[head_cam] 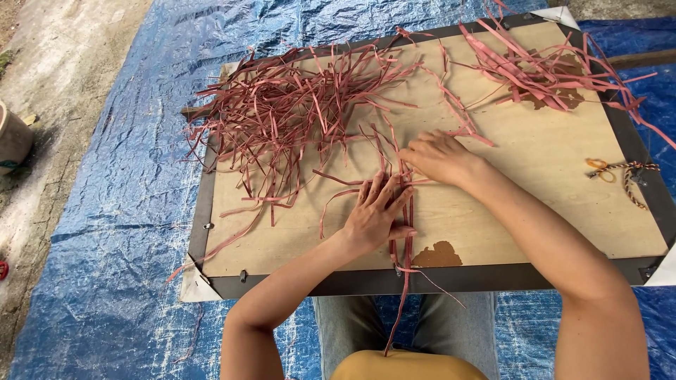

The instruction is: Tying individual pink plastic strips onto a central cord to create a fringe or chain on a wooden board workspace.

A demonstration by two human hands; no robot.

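Hands, two: left hand (377, 211) flat, right hand (440, 156) pressing strips (401, 211) between two heaps on one board (535, 204).

Reddish-brown strips (296, 112), blue tarp (127, 211)

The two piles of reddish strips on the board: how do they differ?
The left pile is larger and spreads over much of the board's left half; the right pile is smaller and sits in the far right corner. The left pile's strips reach toward the left hand and right hand, which press on a few strips; the right pile lies apart from both hands. Both are loose tangles of the same flat reddish strips.
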